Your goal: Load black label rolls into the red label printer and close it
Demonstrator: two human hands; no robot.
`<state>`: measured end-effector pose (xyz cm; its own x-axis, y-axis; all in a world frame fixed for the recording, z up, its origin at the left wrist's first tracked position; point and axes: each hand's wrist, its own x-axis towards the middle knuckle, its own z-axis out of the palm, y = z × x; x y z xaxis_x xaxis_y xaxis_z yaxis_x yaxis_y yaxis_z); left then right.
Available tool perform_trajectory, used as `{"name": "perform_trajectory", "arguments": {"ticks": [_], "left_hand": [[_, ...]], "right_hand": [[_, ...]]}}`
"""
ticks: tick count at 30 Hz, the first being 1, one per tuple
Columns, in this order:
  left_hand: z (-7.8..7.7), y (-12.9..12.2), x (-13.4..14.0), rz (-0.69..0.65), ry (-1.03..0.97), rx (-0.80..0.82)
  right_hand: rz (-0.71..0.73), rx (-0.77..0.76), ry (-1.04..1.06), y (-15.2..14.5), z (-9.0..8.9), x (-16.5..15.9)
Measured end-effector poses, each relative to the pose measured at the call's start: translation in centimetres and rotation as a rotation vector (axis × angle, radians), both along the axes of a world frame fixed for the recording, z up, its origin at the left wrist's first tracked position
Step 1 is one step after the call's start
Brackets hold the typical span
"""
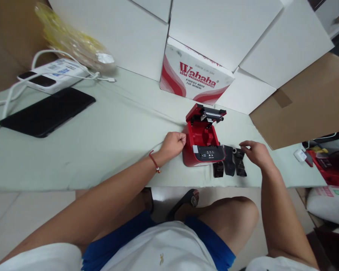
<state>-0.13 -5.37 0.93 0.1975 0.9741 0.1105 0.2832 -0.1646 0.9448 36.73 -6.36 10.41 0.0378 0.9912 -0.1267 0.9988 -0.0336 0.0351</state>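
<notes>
A small red label printer stands on the table with its lid raised, showing a red, hollow inside. My left hand is closed against the printer's left side; whatever lies inside its curled fingers is hidden. To the right of the printer, my right hand has its fingertips pinched at the end of a small roll of dark, glossy ribbon. Beside that ribbon lie a matte black strip and another dark, shiny piece, close to the printer's front right corner.
A Wahaha water carton leans against stacked white boxes behind the printer. A brown cardboard box is at right. On the left are a black phone-like slab, a white power strip with cables and a crumpled plastic bag.
</notes>
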Motion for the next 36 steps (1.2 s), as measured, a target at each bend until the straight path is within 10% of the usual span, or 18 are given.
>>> {"name": "perform_trajectory", "arguments": {"ticks": [10, 19, 28, 36], "left_hand": [[0.0, 0.0, 0.0, -0.008, 0.006, 0.016], [-0.1, 0.0, 0.1, -0.005, 0.019, 0.026], [0.0, -0.1, 0.1, -0.011, 0.018, 0.053], [0.0, -0.1, 0.2, -0.004, 0.024, 0.049]], "right_hand": [[0.230, -0.178, 0.103, 1.3, -0.4, -4.7], [0.486, -0.105, 0.162, -3.4, 11.0, -7.5], [0.333, 0.029, -0.154, -0.1, 3.7, -19.4], [0.288, 0.043, -0.084, 1.2, 3.4, -19.8]]}}
